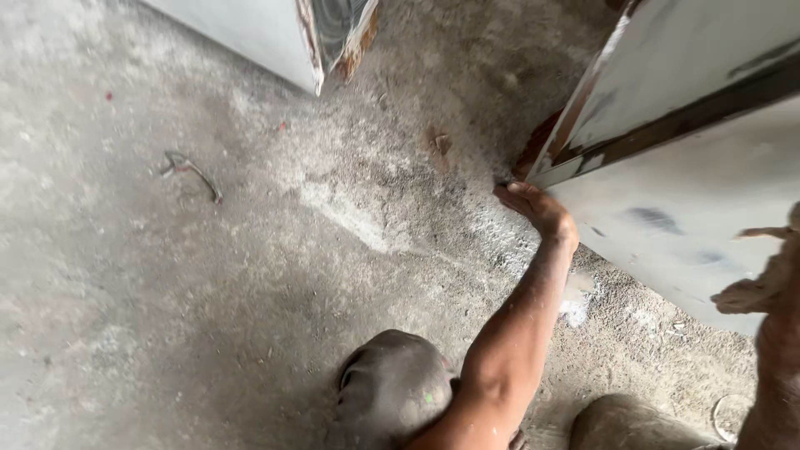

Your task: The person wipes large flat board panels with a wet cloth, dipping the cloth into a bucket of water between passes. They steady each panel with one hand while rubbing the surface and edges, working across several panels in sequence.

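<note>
A large white metal cabinet (pixel 692 192) with rusty edges and a dark stripe leans over the concrete floor on the right. My left hand (pixel 537 208) reaches forward from the bottom centre. Its fingers curl around the cabinet's lower left corner, right at the floor. My right hand (pixel 762 279) shows only partly at the right edge, pale with dust or cloth, and lies against the cabinet's white face. Whether it grips anything is unclear.
A second white cabinet (pixel 267 33) with a rusted corner stands at the top. A bent piece of wire (pixel 193 172) lies on the dusty floor to the left. My knees (pixel 392 387) in grey-brown trousers are at the bottom. A thin ring (pixel 723 417) lies at the bottom right.
</note>
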